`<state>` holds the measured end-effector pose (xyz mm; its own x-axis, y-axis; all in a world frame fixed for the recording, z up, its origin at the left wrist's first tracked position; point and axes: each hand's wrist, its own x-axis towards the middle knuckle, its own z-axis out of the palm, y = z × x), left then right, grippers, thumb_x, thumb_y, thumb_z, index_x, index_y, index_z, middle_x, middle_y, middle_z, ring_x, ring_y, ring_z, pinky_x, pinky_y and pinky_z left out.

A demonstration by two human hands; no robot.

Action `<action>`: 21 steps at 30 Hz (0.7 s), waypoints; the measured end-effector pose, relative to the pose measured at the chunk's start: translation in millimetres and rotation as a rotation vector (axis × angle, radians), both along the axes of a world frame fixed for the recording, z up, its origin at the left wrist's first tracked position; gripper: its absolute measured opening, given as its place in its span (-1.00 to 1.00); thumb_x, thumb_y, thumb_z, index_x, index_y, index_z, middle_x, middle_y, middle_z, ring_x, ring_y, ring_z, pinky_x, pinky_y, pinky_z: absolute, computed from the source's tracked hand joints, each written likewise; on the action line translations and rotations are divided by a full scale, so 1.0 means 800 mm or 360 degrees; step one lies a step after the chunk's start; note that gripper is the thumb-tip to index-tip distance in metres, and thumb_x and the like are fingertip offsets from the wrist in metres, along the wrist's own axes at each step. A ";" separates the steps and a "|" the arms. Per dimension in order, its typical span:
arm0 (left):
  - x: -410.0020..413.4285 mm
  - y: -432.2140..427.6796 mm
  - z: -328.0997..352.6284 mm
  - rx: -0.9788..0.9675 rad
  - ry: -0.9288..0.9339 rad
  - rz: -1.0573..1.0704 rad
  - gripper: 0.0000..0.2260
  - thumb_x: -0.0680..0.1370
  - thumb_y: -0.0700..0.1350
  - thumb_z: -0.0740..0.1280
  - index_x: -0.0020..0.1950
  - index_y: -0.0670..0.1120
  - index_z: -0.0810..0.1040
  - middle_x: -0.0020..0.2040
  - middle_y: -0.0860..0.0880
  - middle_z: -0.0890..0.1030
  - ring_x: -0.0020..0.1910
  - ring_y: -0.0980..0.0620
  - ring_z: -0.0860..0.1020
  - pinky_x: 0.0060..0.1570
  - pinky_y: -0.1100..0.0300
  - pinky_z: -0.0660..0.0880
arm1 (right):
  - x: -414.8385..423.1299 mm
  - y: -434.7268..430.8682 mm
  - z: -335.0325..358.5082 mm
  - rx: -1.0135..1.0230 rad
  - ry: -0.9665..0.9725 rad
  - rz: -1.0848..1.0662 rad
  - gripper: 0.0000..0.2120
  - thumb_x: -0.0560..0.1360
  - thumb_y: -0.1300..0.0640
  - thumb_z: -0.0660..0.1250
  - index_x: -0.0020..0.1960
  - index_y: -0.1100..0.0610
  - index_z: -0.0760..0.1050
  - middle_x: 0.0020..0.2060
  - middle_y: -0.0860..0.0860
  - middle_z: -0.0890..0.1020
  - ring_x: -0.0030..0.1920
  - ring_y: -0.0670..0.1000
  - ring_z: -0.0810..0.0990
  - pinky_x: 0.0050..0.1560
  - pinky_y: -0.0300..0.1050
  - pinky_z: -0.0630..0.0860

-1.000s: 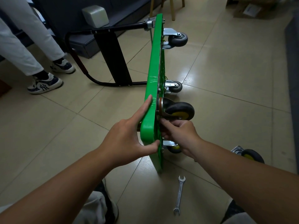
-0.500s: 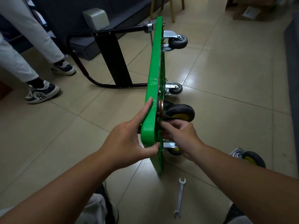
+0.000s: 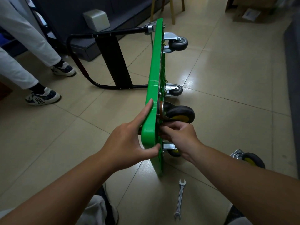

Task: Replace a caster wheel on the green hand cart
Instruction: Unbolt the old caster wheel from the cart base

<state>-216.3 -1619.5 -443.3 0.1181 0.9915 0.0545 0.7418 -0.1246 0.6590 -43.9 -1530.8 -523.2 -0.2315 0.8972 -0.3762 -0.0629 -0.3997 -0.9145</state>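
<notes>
The green hand cart [image 3: 155,88] stands on its long edge on the floor, its underside facing right. My left hand [image 3: 128,143] grips its near upper corner, index finger stretched along the deck and thumb across the near edge. A black caster with a yellow hub [image 3: 180,115] sits against the underside at that corner. My right hand [image 3: 180,137] is just below the wheel, fingers curled in at the caster's mounting plate; what the fingertips pinch is hidden. A second yellow-hub caster [image 3: 250,159] lies loose on the floor at the right.
An open-end wrench [image 3: 180,198] lies on the tiles near my right forearm. Two grey casters [image 3: 177,43] remain on the cart's far end, and its black handle [image 3: 103,54] juts left. A person in white trousers [image 3: 24,51] stands at the left. Chair legs [image 3: 173,10] rise beyond.
Both hands stay at the cart's near corner. My right fingers have shifted slightly at the caster's plate. The standing person's nearer shoe has moved a little.
</notes>
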 end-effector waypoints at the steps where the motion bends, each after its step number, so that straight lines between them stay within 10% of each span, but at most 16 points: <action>1: 0.000 0.000 0.000 0.0003 -0.0001 0.0000 0.03 0.36 0.28 0.45 0.63 0.41 -0.19 0.25 0.06 0.68 0.10 0.20 0.68 0.02 0.13 0.69 | 0.001 -0.001 -0.001 -0.0002 -0.0003 0.0002 -0.90 0.49 0.25 0.48 0.00 0.19 0.68 -0.10 0.09 0.75 -0.04 0.07 0.74 0.11 0.05 0.66; 12: 0.001 -0.002 0.001 -0.0029 -0.0054 0.0003 0.02 0.35 0.28 0.42 0.62 0.44 -0.19 0.22 0.03 0.69 0.03 0.10 0.71 -0.03 0.02 0.70 | 0.021 -0.005 -0.016 0.0217 -0.0276 0.0225 -0.77 0.43 0.32 0.52 0.05 0.15 0.63 -0.10 0.04 0.74 -0.08 -0.03 0.73 -0.03 -0.19 0.65; 21: -0.029 -0.006 0.014 -0.0153 -0.0016 0.0059 -0.03 0.38 0.23 0.39 0.60 0.47 -0.19 0.06 0.00 0.69 -0.15 0.03 0.70 -0.17 -0.05 0.68 | 0.087 0.006 -0.122 0.0331 -0.1105 0.0131 -0.82 0.34 0.31 0.58 -0.20 0.12 0.60 -0.28 0.01 0.68 -0.24 0.00 0.66 -0.21 -0.19 0.54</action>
